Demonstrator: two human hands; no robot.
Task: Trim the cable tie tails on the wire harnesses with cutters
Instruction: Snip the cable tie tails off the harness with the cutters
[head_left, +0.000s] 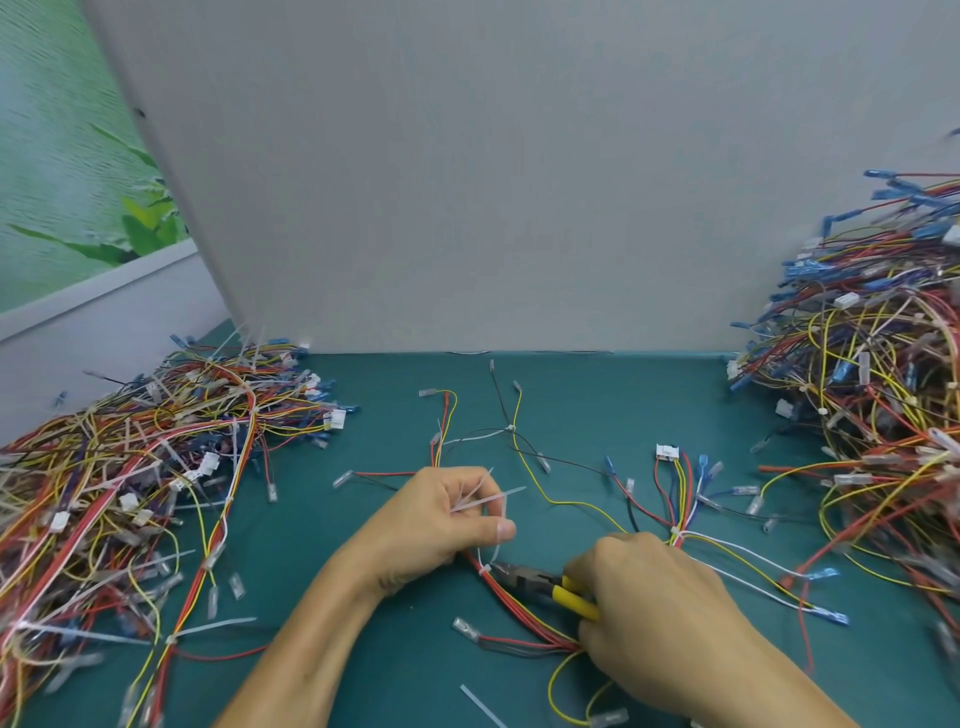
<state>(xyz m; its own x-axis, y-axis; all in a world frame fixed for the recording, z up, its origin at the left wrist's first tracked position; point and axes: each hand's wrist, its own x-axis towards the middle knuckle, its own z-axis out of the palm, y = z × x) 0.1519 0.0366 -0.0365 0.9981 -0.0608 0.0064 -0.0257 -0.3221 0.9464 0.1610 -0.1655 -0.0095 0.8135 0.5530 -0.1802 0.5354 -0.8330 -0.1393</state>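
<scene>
Seen from the head camera, the yellow-handled cutters (540, 582) lie low over the teal counter (395, 670). The right hand (660, 613) grips them, its fingers wrapped round the handles. Their dark nose points left and meets the white cable tie (485, 569) that binds the red wires of the wire harness (519, 613) spread beneath the tool. Whether the blades are parted at the tie is too small to tell. Just left of and above the cutters, the left hand (441, 525) has its fingers curled: thumb and forefinger pinch the cable tie tail (497, 548) rising from the tie, and a few loose cut tails (485, 498) stick out of the same fist. From the tie the harness runs up behind the left hand and down to the right under the right hand. Its yellow, white and blue leads fan out to the right of the cutters, toward a white connector (666, 451) farther back. Far left of the cutters sits a pile of harnesses (130, 467) bristling with long white tails, and far right of them rises a taller heap of harnesses (883, 405). One stray tail (480, 704) lies on the counter, nearer the person than the cutters. Behind the cutters a grey panel (467, 182) stands along the counter's back edge.
</scene>
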